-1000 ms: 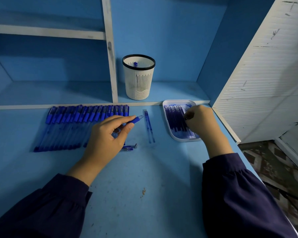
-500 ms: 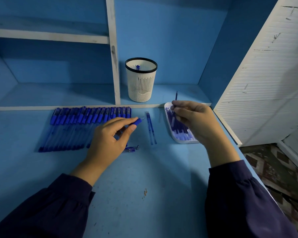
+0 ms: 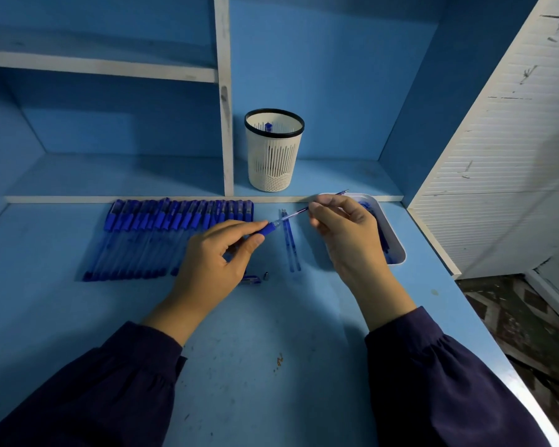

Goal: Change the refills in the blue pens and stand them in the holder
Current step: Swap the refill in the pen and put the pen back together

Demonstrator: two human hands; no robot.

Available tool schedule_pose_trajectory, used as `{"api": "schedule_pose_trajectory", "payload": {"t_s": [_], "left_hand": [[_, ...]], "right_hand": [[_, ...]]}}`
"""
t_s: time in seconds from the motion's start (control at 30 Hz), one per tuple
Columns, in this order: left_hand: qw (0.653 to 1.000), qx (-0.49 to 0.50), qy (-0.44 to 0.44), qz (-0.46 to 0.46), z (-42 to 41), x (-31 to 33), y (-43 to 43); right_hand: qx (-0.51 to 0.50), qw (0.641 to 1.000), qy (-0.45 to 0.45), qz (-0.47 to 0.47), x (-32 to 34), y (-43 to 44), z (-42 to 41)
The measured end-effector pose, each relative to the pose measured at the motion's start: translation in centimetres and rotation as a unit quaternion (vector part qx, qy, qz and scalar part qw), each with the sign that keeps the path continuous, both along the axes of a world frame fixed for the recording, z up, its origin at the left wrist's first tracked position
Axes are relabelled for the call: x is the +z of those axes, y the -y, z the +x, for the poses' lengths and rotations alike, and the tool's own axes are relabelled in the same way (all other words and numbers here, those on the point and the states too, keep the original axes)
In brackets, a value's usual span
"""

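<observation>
A pen barrel (image 3: pixel 267 228), blue-gripped and clear at its mouth, is gripped in the left hand (image 3: pixel 213 256) above the desk (image 3: pixel 271 343). A thin refill (image 3: pixel 296 214), pinched by the right hand (image 3: pixel 346 230), is met at that mouth. Most of the barrel is hidden by fingers, and the tray (image 3: pixel 400 250) is half covered.

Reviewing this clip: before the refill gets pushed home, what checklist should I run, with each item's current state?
1. Left hand grips the pen barrel: ok.
2. Right hand pinches the refill: ok.
3. Refill lined up with the barrel's open end: ok.
4. Refill fully seated: not ok, most of it is outside.
5. Metal tip lies on the desk near the left hand: ok.
6. Holder upright, with room: ok.
</observation>
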State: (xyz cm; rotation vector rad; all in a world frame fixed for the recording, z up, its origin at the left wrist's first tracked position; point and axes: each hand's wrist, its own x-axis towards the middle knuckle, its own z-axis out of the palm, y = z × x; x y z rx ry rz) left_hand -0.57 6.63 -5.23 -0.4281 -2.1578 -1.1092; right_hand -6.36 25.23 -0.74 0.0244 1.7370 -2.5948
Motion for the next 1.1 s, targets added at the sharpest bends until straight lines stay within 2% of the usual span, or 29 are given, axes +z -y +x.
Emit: {"api": "schedule_pose_trajectory", "payload": {"t_s": [0.27, 0.43, 0.6, 0.83, 0.97, 1.1], "left_hand": [[1.000, 0.004, 0.001, 0.007, 0.0, -0.1, 0.0], [1.000, 0.000, -0.002, 0.004, 0.0, -0.1, 0.1], [1.000, 0.010, -0.002, 0.006, 0.0, -0.2, 0.2], [1.000, 0.000, -0.020, -0.003, 0.1, 0.1, -0.1], [1.000, 0.016, -0.023, 0.002, 0.2, 0.0, 0.1], [1.000, 0.015, -0.021, 0.006, 0.4, 0.0, 0.2]], "right_hand": [[0.009, 1.000, 0.011, -0.028, 0.0, -0.1, 0.0], [0.013, 1.000, -0.003, 0.001, -0.1, 0.0, 0.2], [-0.021, 0.991, -0.099, 0.091, 0.0, -0.2, 0.2], [0.022, 0.951, -0.226, 0.209, -0.2, 0.8, 1.4], [-0.031, 0.946, -0.236, 0.220, -0.7, 1.1, 1.3], [0.008, 0.946, -0.243, 0.215, -0.4, 1.0, 1.6]]}}
